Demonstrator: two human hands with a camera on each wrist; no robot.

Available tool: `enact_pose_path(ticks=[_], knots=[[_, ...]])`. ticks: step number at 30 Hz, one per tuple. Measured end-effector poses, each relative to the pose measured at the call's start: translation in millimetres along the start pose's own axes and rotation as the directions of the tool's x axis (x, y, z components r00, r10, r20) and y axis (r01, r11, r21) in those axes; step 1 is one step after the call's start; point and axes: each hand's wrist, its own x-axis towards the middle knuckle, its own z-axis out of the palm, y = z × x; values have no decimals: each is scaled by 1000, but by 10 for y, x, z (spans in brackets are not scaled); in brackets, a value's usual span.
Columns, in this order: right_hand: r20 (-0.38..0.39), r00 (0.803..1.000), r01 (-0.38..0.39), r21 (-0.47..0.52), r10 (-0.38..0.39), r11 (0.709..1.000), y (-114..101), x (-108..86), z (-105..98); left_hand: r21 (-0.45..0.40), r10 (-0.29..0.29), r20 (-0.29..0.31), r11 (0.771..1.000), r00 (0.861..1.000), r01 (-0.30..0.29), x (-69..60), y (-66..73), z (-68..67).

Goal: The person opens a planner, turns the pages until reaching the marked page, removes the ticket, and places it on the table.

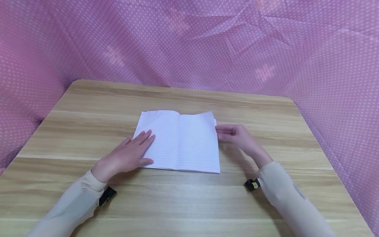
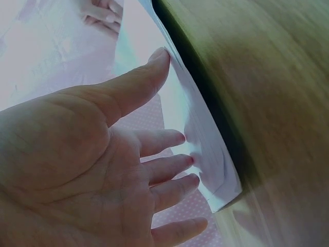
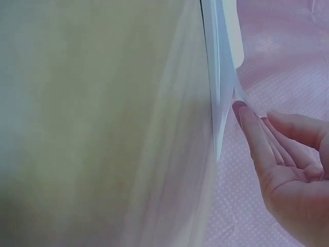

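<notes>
An open notebook lies on the middle part of the wooden bench, with its 2 facing pages up. These pages carry printed lines, and I can see no writing on them. The left hand rests on the left page from its outer side; its fingers are straight and spread, and the thumb lies near the lower edge of the paper. The right hand is at the outer edge of the right page, and its thumb and fingers come together there, pinching a leaf. In the right wrist view this leaf bends toward the fingertips. In the head view the upper right corner of the page is raised a little.

Both arms wear light sleeves, and 1 small black device sits under each wrist. Behind the bench and at its 2 sides hangs a pink cloth, with white dots and some creases.
</notes>
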Motion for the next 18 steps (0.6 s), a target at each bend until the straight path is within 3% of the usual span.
enact_pose_path(ticks=[12,18], knots=[[28,999,-35,91,33,995,-120,-251,179,4,3,4,1000,1000,-3,-22,2,-40],[45,998,31,128,-37,991,-264,-305,332,1,8,-3,1000,1000,-8,-25,-18,-69]])
